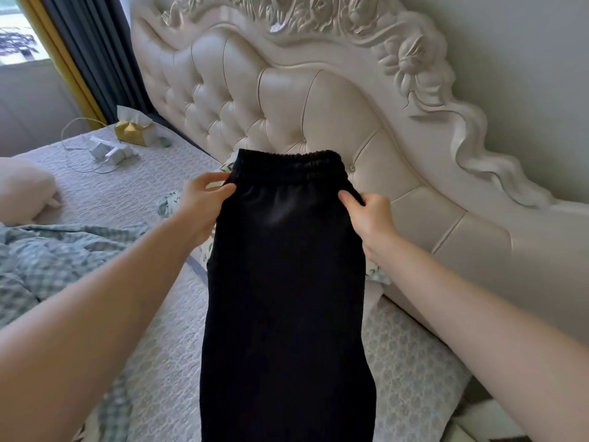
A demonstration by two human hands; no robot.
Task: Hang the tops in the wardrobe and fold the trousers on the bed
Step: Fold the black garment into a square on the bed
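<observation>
One pair of black trousers [287, 282], two hands. The left hand [199, 207] and right hand [369, 215] each pinch a side just below the waistband; the legs hang down from both grips over the bed [134, 186].

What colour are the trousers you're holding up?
Black, plain all over: the trousers show best in the head view.

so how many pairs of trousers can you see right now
1. The black elastic-waisted trousers are held over the quilted bed, left hand pinching one side below the waistband, right hand the other. More may lie hidden behind them.
</observation>
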